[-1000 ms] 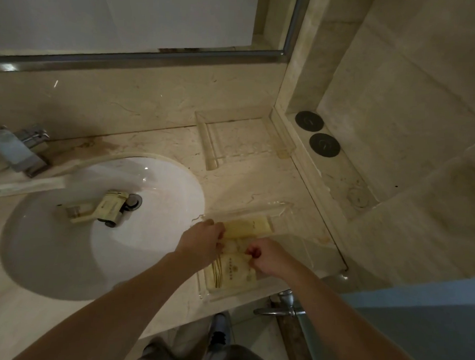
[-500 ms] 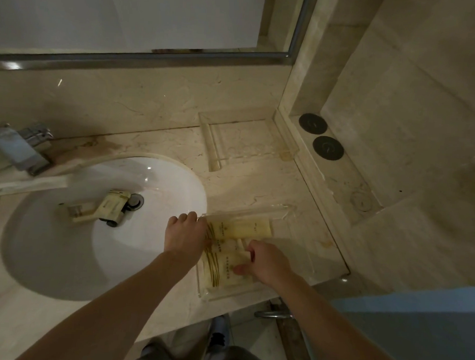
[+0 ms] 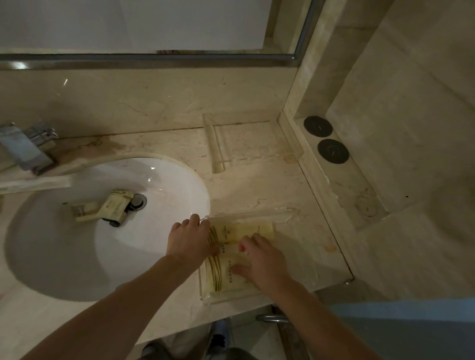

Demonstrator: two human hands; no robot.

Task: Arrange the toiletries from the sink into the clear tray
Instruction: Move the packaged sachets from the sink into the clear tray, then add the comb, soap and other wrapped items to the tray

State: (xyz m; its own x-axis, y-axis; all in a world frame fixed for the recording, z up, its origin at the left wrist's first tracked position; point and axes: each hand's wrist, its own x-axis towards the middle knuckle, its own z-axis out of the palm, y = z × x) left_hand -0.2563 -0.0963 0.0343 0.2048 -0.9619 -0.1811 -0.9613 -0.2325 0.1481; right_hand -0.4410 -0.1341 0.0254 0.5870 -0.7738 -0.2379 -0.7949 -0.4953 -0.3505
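So far left there was a boxy chrome faucet [image 3: 25, 148] with flat, shiny faces, sitting on a beige marble counter [image 3: 161, 145] that had brownish veining and some stains. Next to it the white oval sink [image 3: 64, 254] looked smooth and glossy, and down by the round metal drain [image 3: 137, 201] a few toiletries [image 3: 104, 206] were lying in the basin: small cream-yellow packets, flat and rectangular, plus something with a dark cap I couldn't quite make out. Moving right, the left hand [image 3: 190, 241] was loose and spread, palm down, fingers resting on the near-left rim of the clear tray [image 3: 256, 214], not gripping anything as far as I could tell. The tray was see-through plastic, rectangular with low walls, sitting at the counter's front edge just right of the sink. Inside it were flat yellowish sachets [image 3: 242, 230] with dark green stripes and tiny print. The right hand [image 3: 265, 262] lay flat on top of those, fingers pressing down rather than pinching. Further back sat a second clear tray [image 3: 218, 151], and on the ledge at right two round black discs [image 3: 325, 139]
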